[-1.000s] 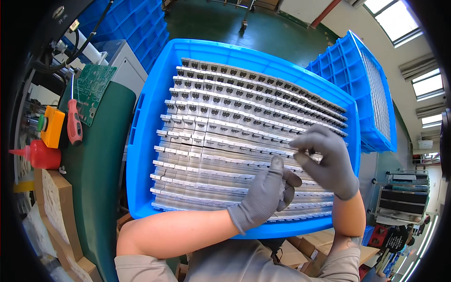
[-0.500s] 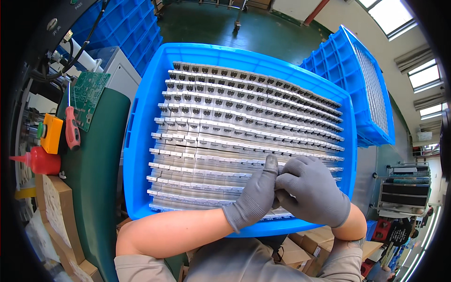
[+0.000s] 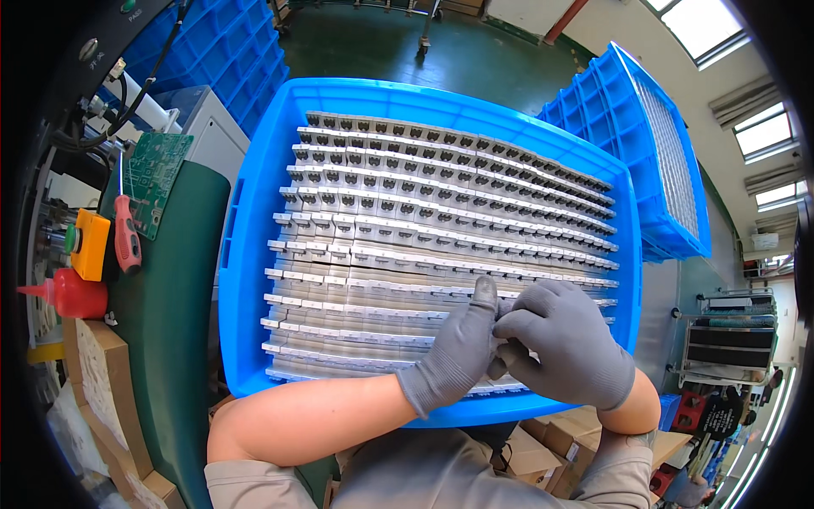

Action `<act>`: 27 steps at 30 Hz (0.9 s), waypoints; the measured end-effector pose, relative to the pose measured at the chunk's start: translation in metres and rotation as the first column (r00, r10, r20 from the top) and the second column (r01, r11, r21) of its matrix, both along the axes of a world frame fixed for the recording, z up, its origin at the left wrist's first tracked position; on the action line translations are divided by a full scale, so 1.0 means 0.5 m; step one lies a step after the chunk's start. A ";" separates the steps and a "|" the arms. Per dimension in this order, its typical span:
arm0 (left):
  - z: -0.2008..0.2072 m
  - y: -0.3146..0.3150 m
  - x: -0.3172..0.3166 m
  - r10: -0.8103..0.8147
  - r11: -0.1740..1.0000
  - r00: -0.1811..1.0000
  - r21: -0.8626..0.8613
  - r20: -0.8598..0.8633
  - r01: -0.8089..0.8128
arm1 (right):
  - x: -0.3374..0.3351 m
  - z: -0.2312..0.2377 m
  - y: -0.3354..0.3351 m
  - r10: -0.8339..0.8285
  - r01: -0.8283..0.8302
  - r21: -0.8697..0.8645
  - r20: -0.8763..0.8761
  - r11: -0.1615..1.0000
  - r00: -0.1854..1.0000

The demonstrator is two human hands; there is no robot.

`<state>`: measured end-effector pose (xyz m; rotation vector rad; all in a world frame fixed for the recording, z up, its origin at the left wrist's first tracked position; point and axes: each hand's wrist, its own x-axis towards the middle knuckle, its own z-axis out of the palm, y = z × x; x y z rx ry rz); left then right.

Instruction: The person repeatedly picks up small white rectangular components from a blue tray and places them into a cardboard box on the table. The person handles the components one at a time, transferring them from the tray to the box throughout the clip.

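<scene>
Both my hands wear grey knit gloves and meet over the near right part of a large blue crate (image 3: pixel 237 339). My left hand (image 3: pixel 454 348) is closed with its thumb pointing up and a dark smudge on the thumb tip; its other fingers are hidden behind the right. My right hand (image 3: pixel 564 343) has its fingers curled in a pinch against the left hand's fingers. Whatever lies between them is hidden. Under the hands, the crate holds tight rows of small grey-white modules (image 3: pixel 398 229) with dark openings along the far rows.
Left of the crate, a green mat (image 3: pixel 182 280) carries a green circuit board (image 3: pixel 157 174), a red-handled screwdriver (image 3: pixel 126 233), an orange box with a green button (image 3: pixel 88 246) and a red squeeze bottle (image 3: pixel 76 293). Another filled blue crate (image 3: pixel 627 153) stands far right. Cardboard boxes (image 3: pixel 530 462) sit below.
The hands stay pressed together in almost the same pose, with slight finger movement. The whole view has shifted a little, so the crate appears slightly farther left.
</scene>
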<state>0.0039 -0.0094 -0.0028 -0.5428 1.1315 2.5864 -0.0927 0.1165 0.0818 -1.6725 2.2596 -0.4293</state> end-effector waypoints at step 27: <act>0.004 0.001 -0.003 -0.115 0.992 0.993 -0.053 0.011 0.116 | -0.132 -0.096 -0.076 -0.195 0.176 -0.274 -0.043 0.945 0.980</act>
